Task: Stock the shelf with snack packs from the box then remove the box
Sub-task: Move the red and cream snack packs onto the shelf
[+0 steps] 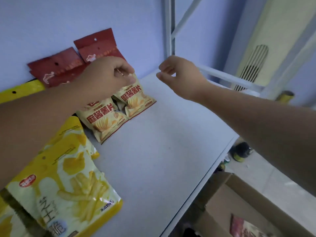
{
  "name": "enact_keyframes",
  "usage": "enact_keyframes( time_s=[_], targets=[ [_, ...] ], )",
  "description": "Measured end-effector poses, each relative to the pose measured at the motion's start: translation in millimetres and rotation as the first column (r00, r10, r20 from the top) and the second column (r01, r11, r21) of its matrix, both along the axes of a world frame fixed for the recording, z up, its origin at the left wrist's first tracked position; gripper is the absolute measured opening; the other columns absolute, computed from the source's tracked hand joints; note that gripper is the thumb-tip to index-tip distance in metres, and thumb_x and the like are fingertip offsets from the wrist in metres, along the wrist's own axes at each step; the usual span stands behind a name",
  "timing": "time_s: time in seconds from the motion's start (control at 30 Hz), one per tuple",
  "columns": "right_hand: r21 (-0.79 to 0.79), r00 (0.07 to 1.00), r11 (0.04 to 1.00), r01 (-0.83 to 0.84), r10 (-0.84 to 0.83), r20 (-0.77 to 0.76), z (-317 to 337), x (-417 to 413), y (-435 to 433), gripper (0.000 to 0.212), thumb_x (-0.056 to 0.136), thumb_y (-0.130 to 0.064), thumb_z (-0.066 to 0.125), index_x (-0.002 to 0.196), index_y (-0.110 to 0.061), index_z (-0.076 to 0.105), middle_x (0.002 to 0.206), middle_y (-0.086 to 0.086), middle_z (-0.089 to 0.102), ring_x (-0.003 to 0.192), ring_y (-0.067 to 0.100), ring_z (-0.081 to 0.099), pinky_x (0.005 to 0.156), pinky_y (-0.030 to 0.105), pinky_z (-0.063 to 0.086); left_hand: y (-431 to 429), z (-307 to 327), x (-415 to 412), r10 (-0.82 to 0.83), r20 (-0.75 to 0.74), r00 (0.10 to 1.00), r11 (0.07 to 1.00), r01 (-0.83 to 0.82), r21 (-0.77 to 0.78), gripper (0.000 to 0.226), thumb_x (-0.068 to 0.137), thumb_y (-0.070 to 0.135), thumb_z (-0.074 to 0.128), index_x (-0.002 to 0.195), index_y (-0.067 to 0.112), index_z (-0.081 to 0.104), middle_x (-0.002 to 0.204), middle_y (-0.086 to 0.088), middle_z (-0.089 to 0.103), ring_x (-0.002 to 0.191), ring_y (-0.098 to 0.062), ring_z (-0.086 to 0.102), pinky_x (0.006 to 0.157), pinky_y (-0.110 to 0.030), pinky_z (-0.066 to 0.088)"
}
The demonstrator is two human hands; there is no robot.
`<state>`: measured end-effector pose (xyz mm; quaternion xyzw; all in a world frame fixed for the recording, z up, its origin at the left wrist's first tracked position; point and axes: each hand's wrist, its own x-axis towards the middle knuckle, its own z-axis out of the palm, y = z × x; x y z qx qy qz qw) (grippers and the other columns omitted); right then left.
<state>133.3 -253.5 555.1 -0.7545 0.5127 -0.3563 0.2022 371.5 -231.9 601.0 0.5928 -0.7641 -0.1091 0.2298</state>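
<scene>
While the left hand (109,72) pinches the crimped top edge of a cream pack (136,100) between thumb and fingertips, the right hand (179,74) hovers just beside it over the shelf board (162,142), its fingers loosely curled with a small gap at the tips and nothing in them.

The cream pack is a glossy, puffy foil pouch, roughly rectangular, printed with red characters and a picture of a ridged crisp. It stands near the back of the board on its bottom seam. Its long axis runs from the pinched top, which points up and toward the back wall (68,17), down to the lower edge, which points toward the front of the board. The printed face is turned to the camera and reads upright.

A second cream pack (104,122) of the same shape lies just in front and to the left, touching the first and set along the same line.

The board is smooth, matte and pale grey. Flat red packs (56,71) with punched hang holes lean against the wall behind the left hand. Shiny yellow packs (68,185) showing fries lie overlapping at the left front corner. Below the board's front edge stands a brown cardboard box (239,199), flaps up, with one pouch visible inside.
</scene>
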Motion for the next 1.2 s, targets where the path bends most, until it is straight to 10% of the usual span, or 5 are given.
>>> enact_keyframes(
  time_s=[0.6, 1.2],
  targets=[
    [0.094, 0.874, 0.872, 0.48, -0.485, 0.027, -29, -182, 209, 0.035, 0.096, -0.042, 0.062, 0.121, -0.018, 0.064, 0.11, -0.007, 0.067, 0.101, 0.008, 0.062, 0.091, 0.029, 0.052, 83, -13, -235, -0.556, 0.022, 0.831, 0.828, 0.551, 0.104, 0.024, 0.085, 0.044, 0.075, 0.105, 0.033, 0.069, 0.105, 0.014, 0.067, 0.096, -0.005, 0.062, 0.079, -0.019, 0.046],
    [0.347, 0.594, 0.57, 0.745, -0.803, 0.044, -122, -388, 396, 0.032, 0.096, -0.039, 0.063, 0.12, -0.017, 0.064, 0.109, -0.006, 0.066, 0.102, 0.011, 0.061, 0.093, 0.035, 0.053, 178, -96, -464, -0.722, -0.031, 0.691, 0.635, 0.679, 0.369, 0.019, 0.086, 0.036, 0.077, 0.101, 0.028, 0.07, 0.09, 0.016, 0.066, 0.088, -0.002, 0.063, 0.074, -0.018, 0.048]
  ],
)
